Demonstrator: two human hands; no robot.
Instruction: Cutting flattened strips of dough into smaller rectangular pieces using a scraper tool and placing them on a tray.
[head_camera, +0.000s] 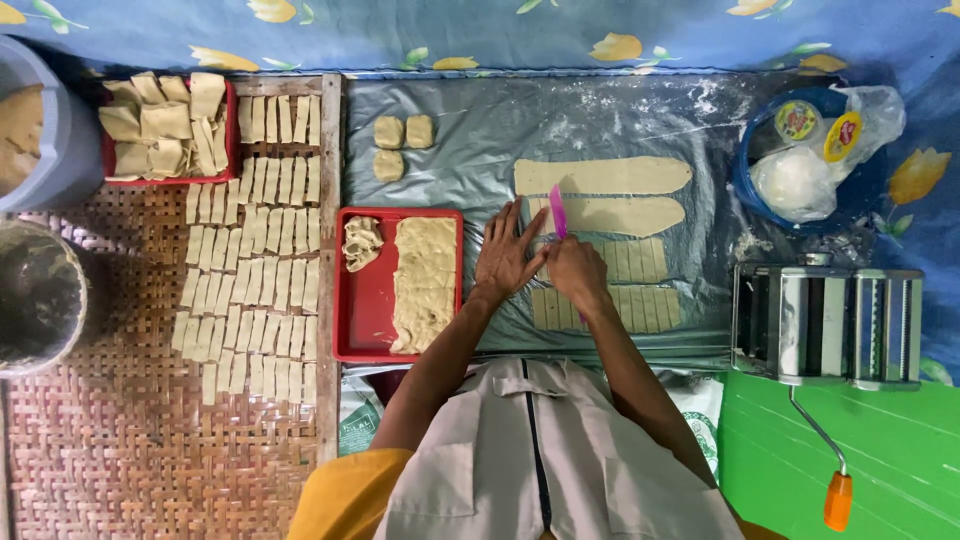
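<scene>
Right hand (577, 270) grips pink cutter (558, 211) over dough strip (610, 216); left hand (505, 255) beside.

- A home food-making spot set up on the floor
- Woven mat (150, 450) and floral cloth (600, 35) underfoot
- Hand-cranked pasta machine (828, 325), cut dough strips (250, 290), red tray (365, 300)

Left hand (507, 255) lies flat, fingers spread, on a cut dough strip (600, 262) laid on the grey plastic sheet (480, 130). Right hand (577, 268) grips a pink knife (558, 212), blade on the dough. Two uncut dough sheets (603, 176) lie just beyond. A red tray (372, 300) of dough scraps sits left of the hands; a pasta roller (828, 325) stands to the right.
</scene>
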